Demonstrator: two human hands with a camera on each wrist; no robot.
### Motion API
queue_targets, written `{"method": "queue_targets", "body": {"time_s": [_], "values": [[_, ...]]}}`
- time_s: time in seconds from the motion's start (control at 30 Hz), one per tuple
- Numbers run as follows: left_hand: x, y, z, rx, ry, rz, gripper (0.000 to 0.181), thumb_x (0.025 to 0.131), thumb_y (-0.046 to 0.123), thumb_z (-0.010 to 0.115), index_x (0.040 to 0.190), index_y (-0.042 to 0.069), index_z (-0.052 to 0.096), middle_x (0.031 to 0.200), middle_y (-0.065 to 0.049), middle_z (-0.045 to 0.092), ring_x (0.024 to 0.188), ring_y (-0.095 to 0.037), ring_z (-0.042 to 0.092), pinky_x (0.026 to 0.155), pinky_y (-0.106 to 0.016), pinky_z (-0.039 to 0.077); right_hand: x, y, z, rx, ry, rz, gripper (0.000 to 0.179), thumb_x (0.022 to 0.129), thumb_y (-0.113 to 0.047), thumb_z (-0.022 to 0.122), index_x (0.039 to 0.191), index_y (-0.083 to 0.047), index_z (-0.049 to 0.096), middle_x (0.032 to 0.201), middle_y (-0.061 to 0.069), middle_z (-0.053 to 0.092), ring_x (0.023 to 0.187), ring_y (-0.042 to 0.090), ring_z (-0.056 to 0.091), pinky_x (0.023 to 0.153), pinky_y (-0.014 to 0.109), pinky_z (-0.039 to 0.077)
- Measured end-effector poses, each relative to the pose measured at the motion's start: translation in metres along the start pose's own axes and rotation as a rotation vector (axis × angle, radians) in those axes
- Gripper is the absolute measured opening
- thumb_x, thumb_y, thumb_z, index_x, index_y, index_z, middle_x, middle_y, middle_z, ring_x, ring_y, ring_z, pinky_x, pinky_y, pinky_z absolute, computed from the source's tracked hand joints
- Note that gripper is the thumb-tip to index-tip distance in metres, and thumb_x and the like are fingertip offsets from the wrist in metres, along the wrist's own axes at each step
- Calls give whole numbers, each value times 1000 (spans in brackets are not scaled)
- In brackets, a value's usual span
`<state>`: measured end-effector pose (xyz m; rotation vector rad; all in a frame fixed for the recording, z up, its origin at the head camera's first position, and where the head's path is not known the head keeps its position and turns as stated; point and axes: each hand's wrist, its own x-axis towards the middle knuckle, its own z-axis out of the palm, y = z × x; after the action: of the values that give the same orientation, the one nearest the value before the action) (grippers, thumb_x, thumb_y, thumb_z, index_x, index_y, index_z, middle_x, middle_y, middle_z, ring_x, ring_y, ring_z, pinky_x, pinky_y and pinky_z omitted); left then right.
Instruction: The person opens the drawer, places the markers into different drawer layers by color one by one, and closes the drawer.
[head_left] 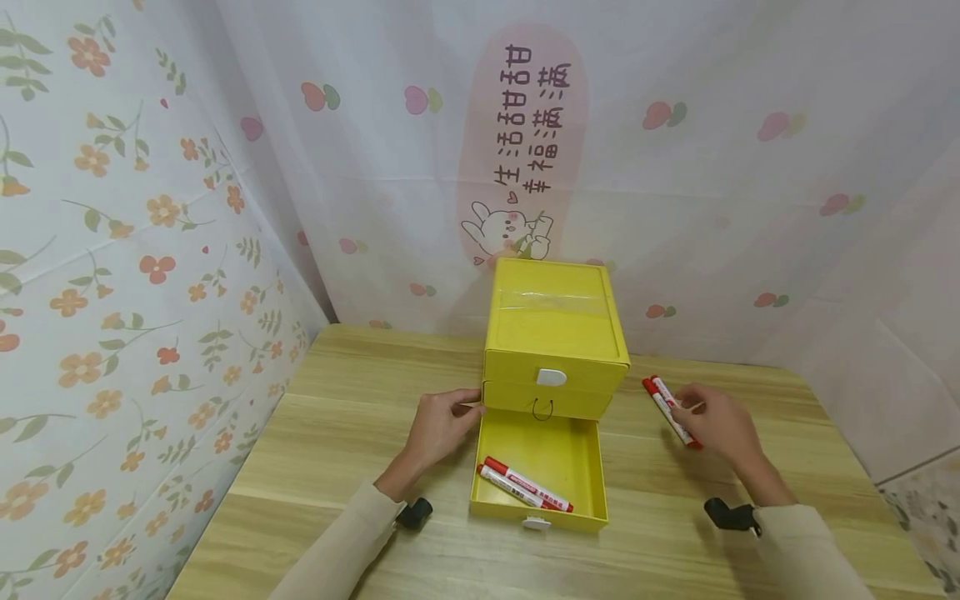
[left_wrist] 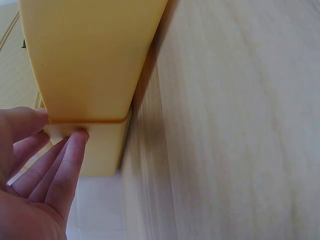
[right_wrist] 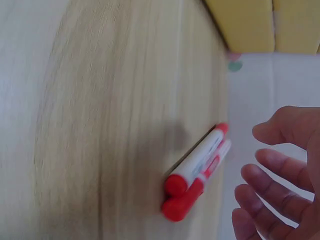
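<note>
A yellow drawer box point(head_left: 555, 312) stands on the table with its bottom drawer point(head_left: 543, 437) pulled out. Two red-and-white markers point(head_left: 525, 485) lie in that drawer. At the box's left front edge, my left hand point(head_left: 442, 425) touches the side with fairly straight fingers point(left_wrist: 70, 167). To the right of the box, another pair of red-capped markers point(right_wrist: 197, 167) lies side by side on the wood. My right hand point(head_left: 718, 421) hovers beside this pair, thumb and fingers apart and nothing between them in the right wrist view.
A wooden table point(head_left: 330, 475) carries everything. Behind it hangs a printed curtain point(head_left: 360, 167), and a flowered cloth point(head_left: 127, 275) closes off the left side. The box's upper drawer has a white handle point(head_left: 551, 377); a thin dark loop point(head_left: 542, 408) hangs below it.
</note>
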<state>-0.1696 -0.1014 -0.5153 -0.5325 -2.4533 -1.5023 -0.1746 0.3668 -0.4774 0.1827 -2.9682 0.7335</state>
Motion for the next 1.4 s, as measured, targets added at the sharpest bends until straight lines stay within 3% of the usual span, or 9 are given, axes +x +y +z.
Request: {"method": "queue_targets", "body": {"time_s": [0.2,0.5,0.67,0.9,1.13,1.4], "values": [[-1,-2,0,6,0,10,25,99,6,82,122,-3,82,115,-18,81,89,-27,83,76,-34,68,2,19,5,-12,3,61,34,104,-21,75,120,8,74,107,25,78,97,45,74,75,56,60],[-1,0,0,16,-6,8,25,98,5,82,121,-4,82,115,-18,81,89,-27,83,75,-34,68,6,29,8,-30,0,139,31,103,-21,71,114,8,75,106,26,77,94,44,72,71,49,56],[1,1,-1,17,-12,-3,25,99,6,82,122,-3,82,117,-18,80,90,-27,83,77,-35,68,8,31,10,-27,-3,151,31,103,-22,71,113,7,76,103,23,77,90,39,71,67,40,51],[2,1,-1,19,-21,-1,25,99,6,82,123,-3,82,117,-18,81,90,-27,83,77,-36,68,10,33,11,-37,-2,154,27,102,-18,71,112,7,76,103,24,77,90,39,70,66,43,52],[3,-2,-1,29,-28,-10,26,100,8,81,124,-3,82,117,-17,81,90,-26,83,76,-33,68,10,31,14,-21,-3,170,30,101,-20,71,113,7,76,103,23,77,86,34,68,63,35,48],[3,-5,-1,26,-23,-13,27,99,8,83,125,-2,82,119,-16,81,90,-25,83,77,-32,68,9,29,15,-32,0,177,29,101,-21,72,113,5,77,103,24,77,84,33,68,60,35,48]]}}
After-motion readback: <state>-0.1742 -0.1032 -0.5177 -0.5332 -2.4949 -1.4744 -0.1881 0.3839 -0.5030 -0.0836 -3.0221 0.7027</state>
